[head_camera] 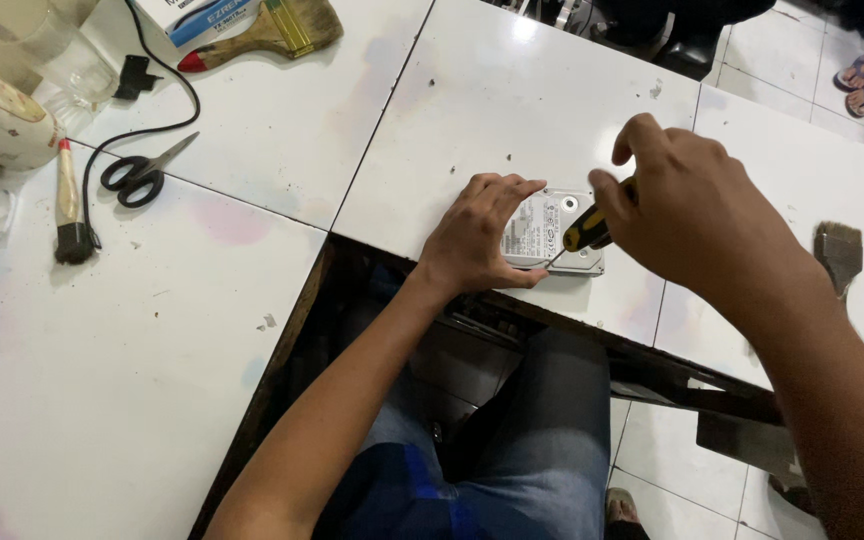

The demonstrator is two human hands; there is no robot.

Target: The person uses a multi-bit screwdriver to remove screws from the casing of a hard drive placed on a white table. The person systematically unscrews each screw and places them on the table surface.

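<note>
The person is sitting at the white, paint-flecked table (202, 330) and working at its near edge. A flat, rectangular silver metal hard disk drive with a white label (550, 232) is lying face up on the table just above the dark gap where the table panels part.

The left hand (479, 240) is pressing down on the drive's nine o'clock side, fingers spread over its corner and touching the casing, steadying it rather than gripping it. The right hand (687, 205) is closing around a short screwdriver with a yellow and black handle (588, 230), its tip angling down towards the drive's lower edge near six o'clock.

Judgement on handling: the drive is appearing rigid, dense for its bulk and smooth-skinned, so it is likely to be sliding on the glossy table unless pinned. It is also sensitive to knocks. The side edges are looking like the soundest places to take hold of it, clear of the label face.

At ten o'clock from the hands, black-handled scissors (137, 175) are lying beside a black cable (167, 120). A small red-handled brush (70, 205) is resting at nine o'clock, a wide wooden-handled paintbrush (272, 30) at eleven, and another flat brush (839, 255) at three o'clock.
</note>
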